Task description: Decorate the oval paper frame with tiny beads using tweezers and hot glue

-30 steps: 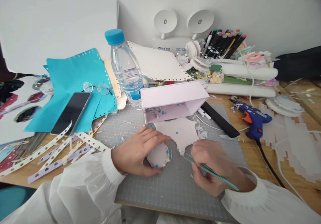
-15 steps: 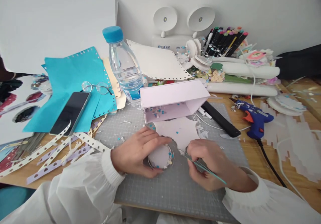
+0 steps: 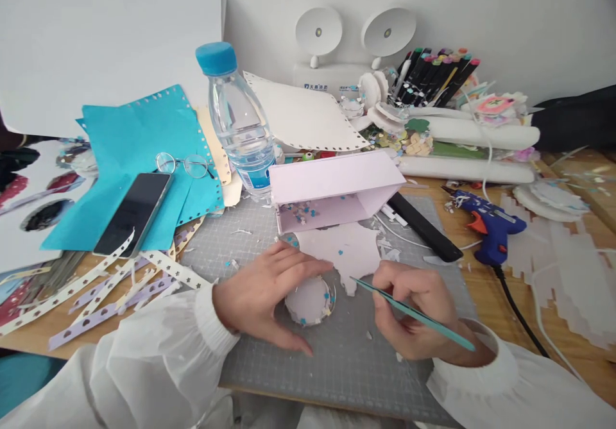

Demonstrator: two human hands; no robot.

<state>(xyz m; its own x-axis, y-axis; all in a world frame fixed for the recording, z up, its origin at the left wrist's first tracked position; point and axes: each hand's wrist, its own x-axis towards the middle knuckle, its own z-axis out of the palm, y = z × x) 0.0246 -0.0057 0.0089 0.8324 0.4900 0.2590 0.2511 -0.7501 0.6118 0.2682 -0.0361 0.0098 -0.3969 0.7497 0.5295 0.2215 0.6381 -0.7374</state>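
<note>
My left hand (image 3: 269, 297) rests on the grey cutting mat (image 3: 332, 365), thumb and fingers spread around the left side of a round pale disc (image 3: 308, 301) edged with small blue and white pieces. In my right hand (image 3: 416, 307) are teal tweezers (image 3: 423, 319), held like a pen, their tips pointing left. Those tips are near the lower edge of a ragged-edged pale lilac paper (image 3: 344, 252), which has a small blue piece on it. Behind the paper an open lilac box (image 3: 337, 182) lies on its side with small blue and pale pieces inside.
A water bottle (image 3: 240, 121), a phone (image 3: 135, 214) and glasses (image 3: 183, 165) are at the left, near punched paper strips (image 3: 115, 294). A blue glue gun (image 3: 491, 224) and a black bar (image 3: 423, 227) lie at the right. Markers (image 3: 436, 76) stand behind.
My right hand has moved right, and the tweezers now show more fully. My left thumb has opened away from the disc's lower edge. The view has shifted slightly.
</note>
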